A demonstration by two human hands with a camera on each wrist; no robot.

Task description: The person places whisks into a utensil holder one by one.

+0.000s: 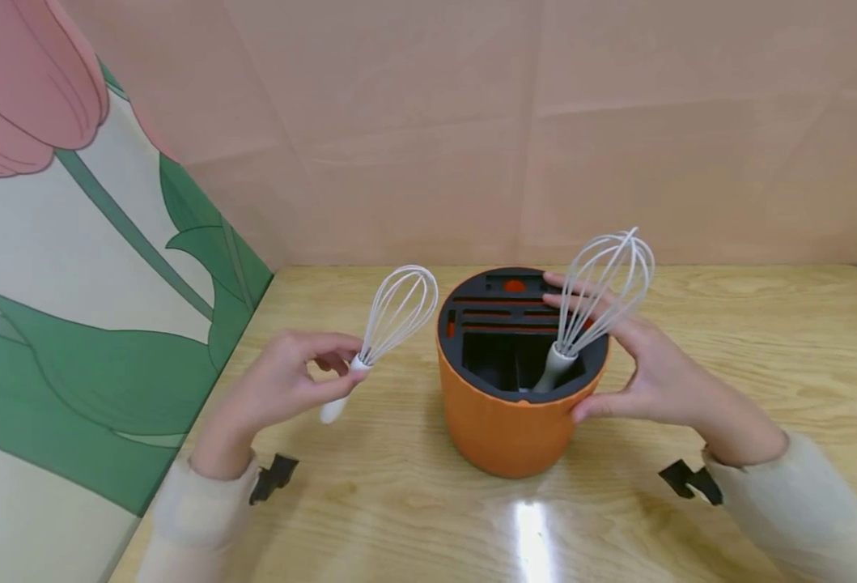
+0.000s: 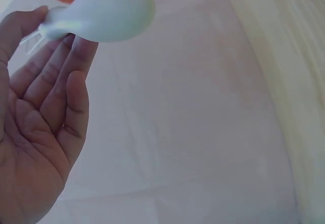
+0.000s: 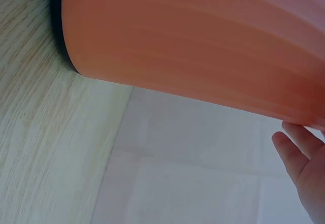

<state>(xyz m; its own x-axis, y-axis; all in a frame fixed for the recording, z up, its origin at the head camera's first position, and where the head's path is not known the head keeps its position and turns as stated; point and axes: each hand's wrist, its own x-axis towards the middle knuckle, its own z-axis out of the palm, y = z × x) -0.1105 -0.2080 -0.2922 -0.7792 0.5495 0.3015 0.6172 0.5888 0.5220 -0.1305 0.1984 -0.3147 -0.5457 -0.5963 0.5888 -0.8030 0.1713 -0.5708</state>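
Observation:
My left hand [image 1: 286, 380] pinches a whisk between thumb and fingers, just below its wires, left of an orange utensil holder [image 1: 508, 441]. This whisk's white handle [image 1: 334, 410] slants down and its wire loops point up. In the left wrist view the rounded handle end [image 2: 119, 11] shows beyond the fingertips. My right hand [image 1: 650, 380] grips the holder at its right side, thumb on the front wall and fingers over the far rim. A second whisk [image 1: 557, 366] leans in the holder's open front compartment, wires upward. The right wrist view shows the holder's smooth wall [image 3: 188, 41].
The holder's black slotted top [image 1: 504, 320] has narrow slots behind a divided front opening. Everything stands on a light wooden table [image 1: 370, 518]. A pinkish cloth backdrop [image 1: 413, 138] rises behind it, and a tulip-patterned panel [image 1: 93, 380] borders the left.

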